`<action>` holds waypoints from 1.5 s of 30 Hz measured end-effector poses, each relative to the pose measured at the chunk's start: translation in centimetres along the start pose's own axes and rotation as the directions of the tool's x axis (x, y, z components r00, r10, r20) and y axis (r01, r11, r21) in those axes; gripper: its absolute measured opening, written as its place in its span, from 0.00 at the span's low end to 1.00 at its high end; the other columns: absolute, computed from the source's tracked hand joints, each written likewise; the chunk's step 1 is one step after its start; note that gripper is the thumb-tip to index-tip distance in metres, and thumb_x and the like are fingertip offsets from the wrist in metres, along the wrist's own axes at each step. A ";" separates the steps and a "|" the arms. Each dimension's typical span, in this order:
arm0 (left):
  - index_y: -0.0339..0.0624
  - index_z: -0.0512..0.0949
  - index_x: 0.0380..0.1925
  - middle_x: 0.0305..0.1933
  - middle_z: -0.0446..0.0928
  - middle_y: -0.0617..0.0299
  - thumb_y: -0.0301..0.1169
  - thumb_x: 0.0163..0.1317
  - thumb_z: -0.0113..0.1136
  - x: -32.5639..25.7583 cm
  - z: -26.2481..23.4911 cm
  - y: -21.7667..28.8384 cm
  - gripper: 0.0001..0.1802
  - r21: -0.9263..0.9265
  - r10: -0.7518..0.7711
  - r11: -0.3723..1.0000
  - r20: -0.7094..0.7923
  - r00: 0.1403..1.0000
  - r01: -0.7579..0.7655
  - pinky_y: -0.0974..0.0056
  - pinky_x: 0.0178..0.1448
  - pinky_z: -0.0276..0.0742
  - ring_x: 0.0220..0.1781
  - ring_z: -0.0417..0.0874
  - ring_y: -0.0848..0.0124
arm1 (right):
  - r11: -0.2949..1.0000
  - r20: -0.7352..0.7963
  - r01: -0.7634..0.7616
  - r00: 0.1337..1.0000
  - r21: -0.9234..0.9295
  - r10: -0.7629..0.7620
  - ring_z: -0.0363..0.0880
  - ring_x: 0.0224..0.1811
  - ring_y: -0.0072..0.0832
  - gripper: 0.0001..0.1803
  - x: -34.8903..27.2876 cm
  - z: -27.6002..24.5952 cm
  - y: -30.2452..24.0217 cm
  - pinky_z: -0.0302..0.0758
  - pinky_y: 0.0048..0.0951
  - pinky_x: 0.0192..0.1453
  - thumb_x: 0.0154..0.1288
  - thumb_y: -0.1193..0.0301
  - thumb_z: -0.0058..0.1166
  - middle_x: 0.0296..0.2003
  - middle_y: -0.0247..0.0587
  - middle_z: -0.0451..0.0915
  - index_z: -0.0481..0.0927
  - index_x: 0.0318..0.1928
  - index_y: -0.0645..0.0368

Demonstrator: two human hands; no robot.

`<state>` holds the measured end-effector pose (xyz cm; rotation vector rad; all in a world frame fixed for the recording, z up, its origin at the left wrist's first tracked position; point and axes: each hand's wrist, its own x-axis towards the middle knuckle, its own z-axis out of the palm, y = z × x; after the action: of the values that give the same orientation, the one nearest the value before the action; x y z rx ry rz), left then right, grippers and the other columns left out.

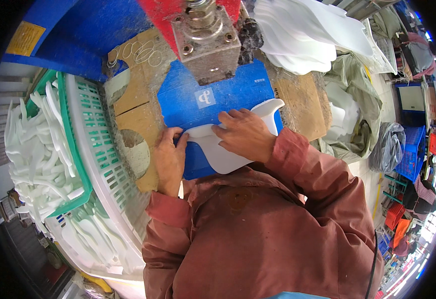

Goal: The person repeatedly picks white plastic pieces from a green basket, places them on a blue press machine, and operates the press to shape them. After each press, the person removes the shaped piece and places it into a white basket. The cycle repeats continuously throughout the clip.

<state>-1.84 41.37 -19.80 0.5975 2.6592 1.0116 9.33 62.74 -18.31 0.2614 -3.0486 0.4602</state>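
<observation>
A white, curved, smooth sheet piece [226, 160] with a flared, upturned tip at its right end lies over a blue printed board [178, 112]. At its left end, my left hand [170, 158] pinches the edge between thumb and fingers. My right hand [246, 133] is closed on the piece's upper middle, its fingers curled over the raised edge; part of what lies under the palm is hidden. Just beyond both hands hangs a metal press head [205, 52], dusty and bolted, above the board.
Brown cardboard [138, 104] surrounds the board, with several thin rings [139, 51] on it. To the left, a green basket [68, 149] full of white strips sits by a white crate [96, 124]. White shaped pieces [303, 35] are stacked at the back right, near a sack [360, 99].
</observation>
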 end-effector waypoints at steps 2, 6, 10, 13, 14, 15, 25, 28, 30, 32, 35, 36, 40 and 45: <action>0.42 0.85 0.49 0.44 0.84 0.49 0.27 0.67 0.70 -0.2 -0.7 0.9 0.11 -0.007 -0.042 0.999 0.002 0.999 0.042 0.52 0.49 0.83 0.45 0.87 0.50 | 0.999 0.018 0.026 1.000 -0.040 -0.025 0.82 0.47 0.38 0.12 0.1 0.0 0.1 0.79 0.38 0.50 0.61 0.67 0.63 0.43 0.41 0.79 0.89 0.43 0.58; 0.43 0.84 0.51 0.45 0.85 0.51 0.28 0.69 0.67 -0.9 -1.3 2.9 0.11 -0.014 0.078 0.997 0.045 0.996 -0.077 0.51 0.48 0.84 0.44 0.87 0.49 | 0.998 0.041 0.039 0.998 -0.051 -0.037 0.82 0.48 0.38 0.13 0.2 0.0 0.1 0.79 0.38 0.51 0.61 0.68 0.64 0.44 0.41 0.80 0.89 0.44 0.60; 0.45 0.85 0.51 0.46 0.85 0.52 0.28 0.71 0.65 -0.4 1.4 4.1 0.10 0.076 0.264 0.959 0.095 0.960 -0.272 0.47 0.48 0.84 0.46 0.88 0.47 | 0.996 0.088 0.042 0.995 -0.073 -0.036 0.83 0.50 0.39 0.19 0.4 -0.3 0.2 0.79 0.40 0.53 0.63 0.62 0.66 0.47 0.41 0.79 0.89 0.52 0.56; 0.45 0.85 0.51 0.46 0.86 0.52 0.27 0.69 0.66 0.2 2.8 3.8 0.11 0.095 0.278 0.952 0.129 0.952 -0.291 0.48 0.47 0.84 0.46 0.88 0.47 | 1.000 0.049 0.018 0.999 -0.009 -0.017 0.83 0.52 0.39 0.16 -0.4 -1.1 0.4 0.79 0.41 0.55 0.64 0.65 0.65 0.48 0.41 0.82 0.89 0.49 0.57; 0.44 0.85 0.51 0.46 0.85 0.51 0.26 0.68 0.66 0.2 3.0 3.6 0.12 0.074 0.262 0.959 0.127 0.957 -0.272 0.50 0.46 0.84 0.44 0.88 0.48 | 1.000 0.024 0.007 1.000 -0.014 -0.007 0.83 0.53 0.39 0.16 -1.0 -1.5 0.5 0.79 0.41 0.56 0.65 0.64 0.65 0.48 0.41 0.82 0.89 0.50 0.57; 0.43 0.85 0.51 0.46 0.85 0.51 0.25 0.68 0.67 0.0 3.1 3.4 0.12 0.059 0.204 0.975 0.138 0.969 -0.214 0.51 0.46 0.84 0.43 0.89 0.49 | 1.000 0.003 0.002 1.000 -0.015 -0.002 0.84 0.54 0.40 0.16 -1.7 -1.9 0.7 0.78 0.41 0.57 0.65 0.63 0.66 0.48 0.41 0.83 0.89 0.50 0.56; 0.43 0.87 0.53 0.46 0.84 0.50 0.28 0.69 0.67 -0.4 2.8 4.0 0.14 0.119 0.233 0.960 0.155 0.960 -0.253 0.51 0.48 0.84 0.44 0.88 0.49 | 0.643 -0.076 -0.288 0.876 0.709 0.476 0.87 0.42 0.50 0.10 -7.8 -4.7 6.2 0.84 0.44 0.46 0.69 0.73 0.64 0.42 0.49 0.87 0.89 0.49 0.60; 0.42 0.87 0.51 0.47 0.83 0.52 0.30 0.68 0.68 -0.3 2.6 4.2 0.13 0.084 0.194 0.973 0.206 0.959 -0.215 0.48 0.49 0.84 0.47 0.87 0.47 | 0.726 -0.181 -0.247 0.871 0.642 0.456 0.87 0.41 0.49 0.08 -7.5 -3.6 6.3 0.84 0.43 0.45 0.69 0.74 0.64 0.40 0.48 0.86 0.89 0.46 0.60; 0.42 0.88 0.51 0.46 0.83 0.52 0.30 0.68 0.69 -0.6 2.3 4.4 0.13 0.089 0.190 0.973 0.223 0.956 -0.214 0.48 0.49 0.84 0.47 0.87 0.48 | 0.752 -0.170 -0.287 0.868 0.594 0.466 0.87 0.41 0.45 0.08 -7.3 -3.1 6.4 0.84 0.40 0.46 0.70 0.76 0.63 0.41 0.46 0.85 0.89 0.48 0.59; 0.40 0.87 0.53 0.47 0.83 0.51 0.29 0.68 0.69 -0.8 2.2 4.9 0.14 0.188 0.249 0.939 0.210 0.945 -0.289 0.50 0.51 0.83 0.48 0.87 0.51 | 0.781 -0.182 -0.290 0.873 0.553 0.453 0.87 0.41 0.44 0.08 -7.0 -2.6 6.5 0.83 0.39 0.47 0.71 0.77 0.61 0.41 0.45 0.85 0.88 0.48 0.59; 0.40 0.87 0.54 0.49 0.82 0.51 0.29 0.67 0.70 -1.2 2.2 5.8 0.16 0.313 0.310 0.881 0.184 0.933 -0.355 0.52 0.54 0.83 0.51 0.87 0.52 | 0.814 -0.221 -0.250 0.883 0.525 0.414 0.86 0.41 0.46 0.07 -6.7 -2.3 6.8 0.83 0.41 0.46 0.71 0.76 0.61 0.41 0.46 0.84 0.88 0.46 0.59; 0.40 0.87 0.54 0.50 0.82 0.52 0.29 0.67 0.70 -1.4 2.3 6.2 0.17 0.351 0.327 0.861 0.175 0.929 -0.369 0.52 0.55 0.84 0.53 0.86 0.53 | 0.815 -0.230 -0.239 0.883 0.528 0.409 0.86 0.40 0.47 0.06 -6.6 -2.3 6.8 0.83 0.42 0.45 0.70 0.76 0.61 0.41 0.47 0.84 0.88 0.45 0.59; 0.40 0.86 0.55 0.55 0.83 0.54 0.29 0.65 0.71 -1.8 3.8 7.7 0.18 0.189 0.443 0.875 0.059 0.895 -0.445 0.51 0.57 0.84 0.54 0.86 0.51 | 0.827 -0.224 -0.232 0.893 0.513 0.390 0.85 0.41 0.48 0.06 -6.3 -2.3 6.9 0.83 0.43 0.44 0.69 0.76 0.61 0.41 0.47 0.83 0.87 0.44 0.59; 0.40 0.85 0.54 0.58 0.83 0.55 0.28 0.59 0.75 -1.4 6.4 8.4 0.22 0.145 0.518 0.835 0.123 0.847 -0.531 0.54 0.57 0.86 0.54 0.86 0.52 | 0.830 -0.242 -0.231 0.887 0.507 0.394 0.85 0.41 0.48 0.05 -5.7 -2.1 6.9 0.83 0.43 0.45 0.69 0.75 0.61 0.40 0.47 0.82 0.87 0.43 0.59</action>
<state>4.10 50.17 -18.74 1.4385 2.5783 0.8470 13.80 70.76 -18.69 -0.2983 -2.5966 1.1354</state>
